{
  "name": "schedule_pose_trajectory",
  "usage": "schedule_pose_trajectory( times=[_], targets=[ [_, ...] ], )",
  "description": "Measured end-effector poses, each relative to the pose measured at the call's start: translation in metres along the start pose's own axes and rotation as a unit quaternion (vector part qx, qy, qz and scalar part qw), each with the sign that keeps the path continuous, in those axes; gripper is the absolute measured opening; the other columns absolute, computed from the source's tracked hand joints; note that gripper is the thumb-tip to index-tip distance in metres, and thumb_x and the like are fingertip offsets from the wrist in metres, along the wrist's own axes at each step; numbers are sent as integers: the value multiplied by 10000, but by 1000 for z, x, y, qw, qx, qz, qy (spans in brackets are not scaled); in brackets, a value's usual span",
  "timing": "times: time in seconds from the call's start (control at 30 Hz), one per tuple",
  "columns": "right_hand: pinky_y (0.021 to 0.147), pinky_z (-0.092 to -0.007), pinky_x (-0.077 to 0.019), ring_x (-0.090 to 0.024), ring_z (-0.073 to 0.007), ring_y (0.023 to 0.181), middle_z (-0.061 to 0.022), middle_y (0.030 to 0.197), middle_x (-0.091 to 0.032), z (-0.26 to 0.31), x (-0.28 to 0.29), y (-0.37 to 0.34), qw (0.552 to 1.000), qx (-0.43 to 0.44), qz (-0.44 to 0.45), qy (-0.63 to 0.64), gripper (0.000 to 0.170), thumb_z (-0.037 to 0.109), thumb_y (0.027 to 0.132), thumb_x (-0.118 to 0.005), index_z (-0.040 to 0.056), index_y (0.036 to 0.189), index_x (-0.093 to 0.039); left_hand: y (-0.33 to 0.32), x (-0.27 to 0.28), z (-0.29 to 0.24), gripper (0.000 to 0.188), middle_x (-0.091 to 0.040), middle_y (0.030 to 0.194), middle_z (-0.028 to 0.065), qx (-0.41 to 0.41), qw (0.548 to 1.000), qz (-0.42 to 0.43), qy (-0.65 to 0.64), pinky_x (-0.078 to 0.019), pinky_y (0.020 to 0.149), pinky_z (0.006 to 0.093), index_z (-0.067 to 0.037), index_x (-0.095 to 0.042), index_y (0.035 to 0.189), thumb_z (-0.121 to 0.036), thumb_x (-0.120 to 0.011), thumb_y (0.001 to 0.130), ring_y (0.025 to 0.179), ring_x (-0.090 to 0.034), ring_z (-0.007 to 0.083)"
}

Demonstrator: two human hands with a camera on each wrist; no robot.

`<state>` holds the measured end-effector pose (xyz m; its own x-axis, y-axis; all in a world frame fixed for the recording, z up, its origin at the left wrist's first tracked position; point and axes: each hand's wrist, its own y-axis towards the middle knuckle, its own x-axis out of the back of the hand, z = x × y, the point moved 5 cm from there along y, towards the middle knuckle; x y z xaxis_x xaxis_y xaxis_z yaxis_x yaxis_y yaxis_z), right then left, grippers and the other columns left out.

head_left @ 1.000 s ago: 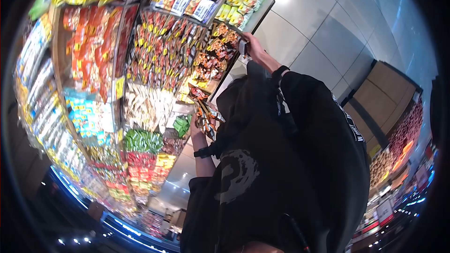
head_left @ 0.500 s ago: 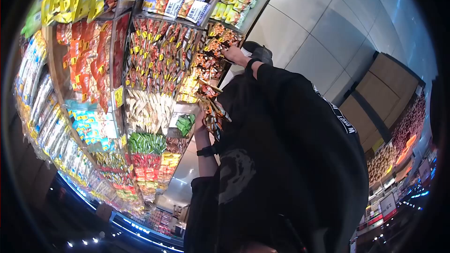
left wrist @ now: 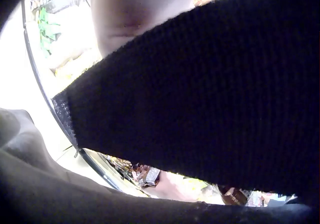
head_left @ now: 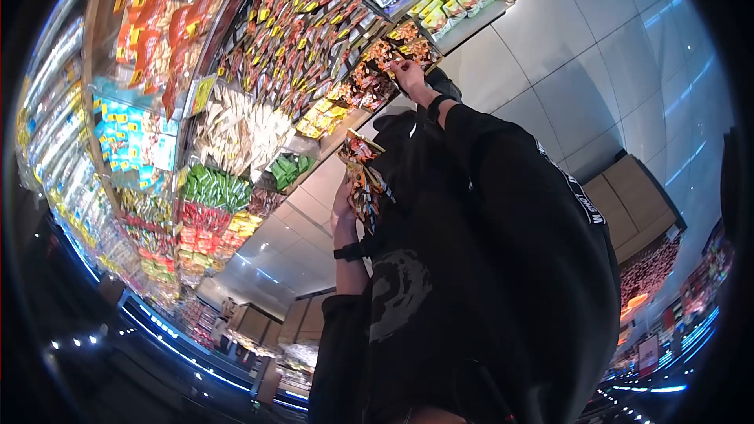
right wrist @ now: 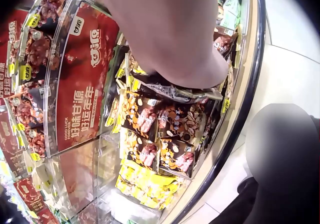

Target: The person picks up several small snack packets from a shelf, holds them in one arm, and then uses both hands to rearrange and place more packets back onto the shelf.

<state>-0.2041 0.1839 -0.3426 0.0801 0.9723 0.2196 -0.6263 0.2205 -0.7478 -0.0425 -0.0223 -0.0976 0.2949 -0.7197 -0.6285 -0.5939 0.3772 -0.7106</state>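
Several orange-and-dark snack packets (head_left: 365,192) are gripped in a bunch by my left hand (head_left: 343,206), close to the dark top. In the left wrist view, a dark band or sleeve covers most of the picture, with part of the hand (left wrist: 142,13) above it. My right hand (head_left: 411,80) reaches into the outer bin, its fingertips at dark packets with orange print (head_left: 375,63). From the right wrist, the hand (right wrist: 175,38) covers the upper part of the packets (right wrist: 141,115); its fingertips are hidden, so any hold on a packet cannot be told.
Sloping bins hold red-brown sticks (head_left: 294,27), pale packets (head_left: 236,129), green packets (head_left: 216,187) and yellow packets (head_left: 322,118). A dark rounded rim (right wrist: 252,78) borders the bin. Tiled floor (head_left: 577,55) lies beyond, with brown boxes (head_left: 628,208) at the right.
My right hand has moved from the bin's outer edge in onto the dark packets. The left hand keeps its bunch. The head view has shifted, showing more floor below the bins.
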Motion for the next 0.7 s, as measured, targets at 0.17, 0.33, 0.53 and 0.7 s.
schedule_pose_trajectory(
  times=[0.17, 0.33, 0.53, 0.7],
  targets=[
    [685, -278, -461, -549, -97, 722, -23, 783, -636, -7, 4, -2, 999, 36, 20, 34, 173, 206, 901, -669, 50, 875, -598, 8, 2, 6, 681, -605, 1126, 164, -17, 1000, -16, -17, -580, 680, 316, -6, -373, 1380, -344, -662, 864, 832, -664, 217],
    [630, -260, -409, -492, -72, 685, 11, 748, -576, -9, 9, -7, 991, 67, 44, 111, 138, 163, 923, -633, 58, 866, -564, 1, 0, 16, 682, -605, 1130, 162, -24, 999, -22, -21, -580, 685, 316, -6, -368, 1384, -339, -660, 866, 835, -664, 216],
    [602, -257, -390, -484, -68, 666, 5, 725, -564, 7, 12, -7, 987, 94, 60, 118, 157, 177, 926, -625, 56, 857, -552, 1, -3, 18, 682, -605, 1134, 160, -23, 999, -31, -14, -579, 689, 316, -6, -363, 1390, -333, -657, 868, 839, -664, 216],
    [739, -350, -502, -651, -234, 784, -133, 857, -685, 23, 2, -4, 997, 60, 29, -46, 302, 286, 865, -661, 10, 978, -613, -6, -5, 28, 682, -605, 1137, 158, -18, 999, -46, -8, -579, 694, 316, -6, -359, 1394, -328, -655, 871, 842, -665, 215]
  ],
)
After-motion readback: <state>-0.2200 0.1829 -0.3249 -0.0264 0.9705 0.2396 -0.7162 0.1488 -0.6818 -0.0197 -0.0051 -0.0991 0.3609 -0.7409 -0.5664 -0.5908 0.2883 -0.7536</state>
